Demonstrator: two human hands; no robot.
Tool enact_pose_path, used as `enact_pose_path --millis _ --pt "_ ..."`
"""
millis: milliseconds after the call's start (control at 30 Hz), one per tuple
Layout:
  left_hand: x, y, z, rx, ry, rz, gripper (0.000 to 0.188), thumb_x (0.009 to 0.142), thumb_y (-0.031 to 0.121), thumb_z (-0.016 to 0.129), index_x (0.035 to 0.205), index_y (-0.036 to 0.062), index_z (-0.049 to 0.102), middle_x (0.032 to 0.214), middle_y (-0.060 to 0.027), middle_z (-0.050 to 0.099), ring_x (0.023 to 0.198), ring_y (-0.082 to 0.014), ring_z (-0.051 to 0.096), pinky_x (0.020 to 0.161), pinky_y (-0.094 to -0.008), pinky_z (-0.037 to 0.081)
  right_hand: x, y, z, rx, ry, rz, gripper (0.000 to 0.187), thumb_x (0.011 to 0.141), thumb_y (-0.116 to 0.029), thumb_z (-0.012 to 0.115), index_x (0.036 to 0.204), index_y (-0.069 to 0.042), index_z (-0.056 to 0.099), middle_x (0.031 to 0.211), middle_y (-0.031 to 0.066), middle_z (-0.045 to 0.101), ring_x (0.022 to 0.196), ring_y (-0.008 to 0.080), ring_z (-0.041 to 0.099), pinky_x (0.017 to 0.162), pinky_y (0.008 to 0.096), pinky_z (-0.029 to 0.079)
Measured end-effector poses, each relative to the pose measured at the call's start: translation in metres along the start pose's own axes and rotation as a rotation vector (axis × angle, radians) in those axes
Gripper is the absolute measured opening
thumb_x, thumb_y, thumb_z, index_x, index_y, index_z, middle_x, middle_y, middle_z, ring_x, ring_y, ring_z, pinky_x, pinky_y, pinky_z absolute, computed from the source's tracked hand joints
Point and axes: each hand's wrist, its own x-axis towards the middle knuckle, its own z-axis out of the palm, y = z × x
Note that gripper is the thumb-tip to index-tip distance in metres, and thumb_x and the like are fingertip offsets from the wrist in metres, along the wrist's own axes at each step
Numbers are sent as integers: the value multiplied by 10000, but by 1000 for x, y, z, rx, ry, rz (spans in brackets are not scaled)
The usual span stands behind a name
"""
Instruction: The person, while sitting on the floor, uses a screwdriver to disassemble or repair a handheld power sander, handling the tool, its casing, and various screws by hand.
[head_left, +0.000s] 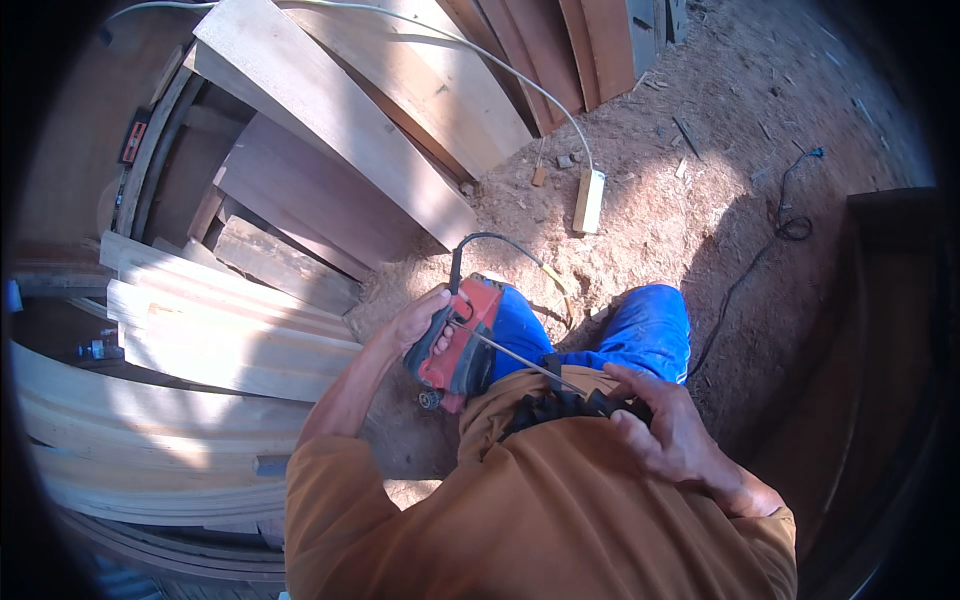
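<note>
My left hand (425,322) is closed around the dark handle of a red and black electric planer (470,345), which is tilted on its side against my left thigh. A dark cord rises from its rear end. A long screwdriver (520,360) reaches across my lap, its metal shaft running to the planer's body near my left fingers. What its tip touches is too small to make out. My right hand (670,430) is at the screwdriver's black handle, thumb and fingers about it. A dark strap or pouch lies at my waist beneath it.
Wooden boards (330,110) lie stacked on the left and ahead. A white power strip (589,202) on a white cable rests on ground strewn with wood shavings. A dark cord (765,250) with a blue plug winds along the right, beside a large brown panel (840,400).
</note>
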Motion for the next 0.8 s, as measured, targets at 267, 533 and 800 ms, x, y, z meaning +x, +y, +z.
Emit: enact_pose_path --millis 267,533,800 --pt "6 -1 3 -45 -46 -47 437 1091 488 386 1289 124 527 744 -29 607 520 -103 589 481 -239 525 -10 -2 -4 1067 -206 685 475 973 -114 488 1422 33 538 1093 75 690 768 125 644 641 257 517" --pt "4 4 14 195 -25 25 432 1105 495 331 1264 138 516 727 -9 582 519 -92 579 472 -237 512 -12 -10 -1 446 -146 193 479 924 -106 564 1368 73 555 946 191 712 818 338 706 768 425 546" --pt "10 7 14 192 -10 -3 390 1114 435 331 1306 135 490 725 -10 562 498 -99 544 449 -252 492 -9 -14 -9 76 -200 127 567 878 -86 608 1410 84 509 980 278 679 842 449 689 739 467 563"
